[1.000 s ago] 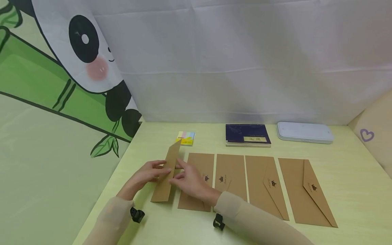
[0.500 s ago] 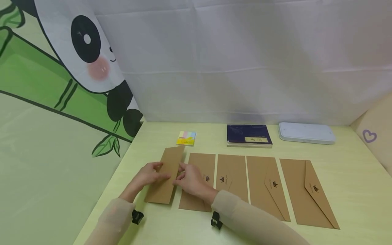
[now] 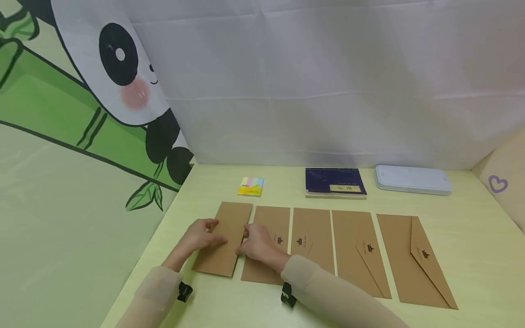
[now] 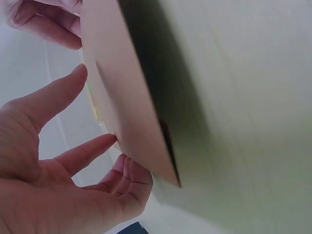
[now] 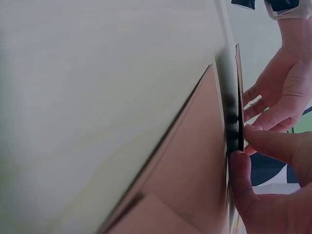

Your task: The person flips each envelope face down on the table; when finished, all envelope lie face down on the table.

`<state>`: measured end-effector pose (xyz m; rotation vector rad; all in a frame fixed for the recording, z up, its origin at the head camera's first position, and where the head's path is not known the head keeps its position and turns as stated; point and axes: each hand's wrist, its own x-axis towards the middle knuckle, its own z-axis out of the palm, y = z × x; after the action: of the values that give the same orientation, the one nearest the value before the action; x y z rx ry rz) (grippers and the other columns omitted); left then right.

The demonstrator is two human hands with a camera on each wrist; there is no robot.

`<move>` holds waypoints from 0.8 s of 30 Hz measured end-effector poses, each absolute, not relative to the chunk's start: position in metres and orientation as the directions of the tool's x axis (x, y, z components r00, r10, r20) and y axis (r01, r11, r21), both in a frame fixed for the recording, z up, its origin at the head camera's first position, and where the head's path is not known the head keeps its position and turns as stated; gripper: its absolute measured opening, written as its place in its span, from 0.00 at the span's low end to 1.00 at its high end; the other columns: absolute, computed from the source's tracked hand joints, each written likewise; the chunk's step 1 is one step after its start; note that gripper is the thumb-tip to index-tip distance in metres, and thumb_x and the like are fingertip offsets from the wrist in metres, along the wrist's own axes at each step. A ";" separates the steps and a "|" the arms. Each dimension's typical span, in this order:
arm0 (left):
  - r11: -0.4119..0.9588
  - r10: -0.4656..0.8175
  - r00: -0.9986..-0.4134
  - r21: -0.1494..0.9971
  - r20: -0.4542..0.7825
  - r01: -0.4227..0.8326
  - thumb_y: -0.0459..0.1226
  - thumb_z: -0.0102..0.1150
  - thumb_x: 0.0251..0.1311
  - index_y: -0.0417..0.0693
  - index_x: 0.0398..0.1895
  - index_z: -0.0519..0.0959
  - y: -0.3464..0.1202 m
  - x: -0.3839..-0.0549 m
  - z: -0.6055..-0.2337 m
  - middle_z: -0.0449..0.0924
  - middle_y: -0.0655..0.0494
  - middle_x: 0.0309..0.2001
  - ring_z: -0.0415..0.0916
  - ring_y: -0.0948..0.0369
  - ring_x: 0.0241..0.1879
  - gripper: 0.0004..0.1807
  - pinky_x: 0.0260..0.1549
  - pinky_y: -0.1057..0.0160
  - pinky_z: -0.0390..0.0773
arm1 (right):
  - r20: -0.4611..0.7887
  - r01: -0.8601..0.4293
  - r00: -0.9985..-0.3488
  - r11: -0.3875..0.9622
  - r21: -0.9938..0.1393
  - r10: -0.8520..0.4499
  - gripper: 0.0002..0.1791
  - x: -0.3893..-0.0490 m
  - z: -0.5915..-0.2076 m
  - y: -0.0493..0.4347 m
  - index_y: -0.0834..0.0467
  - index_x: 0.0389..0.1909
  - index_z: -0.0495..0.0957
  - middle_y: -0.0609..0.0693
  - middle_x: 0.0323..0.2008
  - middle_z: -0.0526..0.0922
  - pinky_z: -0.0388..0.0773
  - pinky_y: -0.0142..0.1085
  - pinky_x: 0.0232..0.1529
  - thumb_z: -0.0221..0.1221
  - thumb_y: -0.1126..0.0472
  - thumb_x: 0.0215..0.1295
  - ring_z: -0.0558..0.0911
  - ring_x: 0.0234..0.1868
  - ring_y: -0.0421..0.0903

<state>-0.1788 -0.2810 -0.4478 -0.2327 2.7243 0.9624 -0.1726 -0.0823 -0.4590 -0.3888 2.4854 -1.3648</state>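
A plain brown paper envelope [image 3: 235,218] lies leftmost in a row of brown envelopes, its edge slightly raised from the table in the left wrist view. My left hand [image 3: 201,239] touches its face with spread thumb and fingers. At the envelope's right edge, my right hand [image 3: 260,246] pinches between thumb and finger. Under the right hand and wrist lies a second envelope [image 3: 270,216], partly hidden. Further right are a third envelope [image 3: 311,223], a fourth envelope [image 3: 350,228] and a fifth envelope [image 3: 393,255], each with a printed crown on its flap.
Behind the row sit a small pack of sticky notes [image 3: 251,187], a dark blue notebook [image 3: 334,180] and a pale blue case [image 3: 412,179]. A white cloth [image 3: 307,82] hangs at the table's back edge; a panda-printed sheet [image 3: 94,159] covers the left side.
The leftmost envelope has gone from standing tilted on edge to lying nearly flat, face up. Both hands stayed at it, the right hand lowering its right edge.
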 end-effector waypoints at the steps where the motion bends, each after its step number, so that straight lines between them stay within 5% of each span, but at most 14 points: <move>1: 0.778 -0.062 -0.961 0.590 -0.270 -0.216 0.44 0.75 0.46 0.34 0.62 0.70 -0.282 -0.179 -0.448 0.69 0.34 0.58 0.70 0.43 0.53 0.41 0.50 0.44 0.71 | -0.114 -0.101 -0.925 0.524 -0.846 -0.363 0.34 -0.173 -0.459 -0.083 0.71 0.49 0.76 0.51 0.33 0.77 0.72 0.33 0.28 0.77 0.65 0.37 0.73 0.31 0.44; 13: 0.845 -0.012 -0.982 0.523 -0.191 -0.112 0.38 0.78 0.40 0.32 0.57 0.74 -0.283 -0.177 -0.449 0.71 0.35 0.49 0.71 0.46 0.46 0.38 0.45 0.47 0.73 | -0.122 -0.112 -0.929 0.580 -0.807 -0.349 0.22 -0.174 -0.457 -0.086 0.63 0.29 0.76 0.47 0.24 0.72 0.66 0.33 0.22 0.78 0.64 0.35 0.70 0.25 0.44; 20: 0.844 0.003 -0.983 0.528 -0.183 -0.096 0.39 0.79 0.38 0.31 0.56 0.74 -0.286 -0.177 -0.451 0.70 0.36 0.47 0.72 0.50 0.38 0.39 0.39 0.50 0.74 | -0.125 -0.097 -0.933 0.568 -0.817 -0.338 0.30 -0.175 -0.458 -0.086 0.68 0.42 0.77 0.49 0.28 0.73 0.68 0.33 0.26 0.78 0.65 0.35 0.71 0.29 0.45; 24: 0.830 -0.004 -0.981 0.546 -0.193 -0.111 0.40 0.78 0.39 0.32 0.57 0.74 -0.287 -0.178 -0.451 0.72 0.34 0.51 0.75 0.47 0.42 0.39 0.42 0.49 0.75 | -0.123 -0.100 -0.929 0.558 -0.824 -0.349 0.35 -0.175 -0.459 -0.085 0.70 0.49 0.76 0.49 0.28 0.74 0.68 0.33 0.26 0.77 0.65 0.37 0.71 0.28 0.44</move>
<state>-0.1777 -0.2867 -0.4509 -0.0898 2.8278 0.8606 -0.1752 -0.0846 -0.4595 -0.3725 2.5229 -1.3086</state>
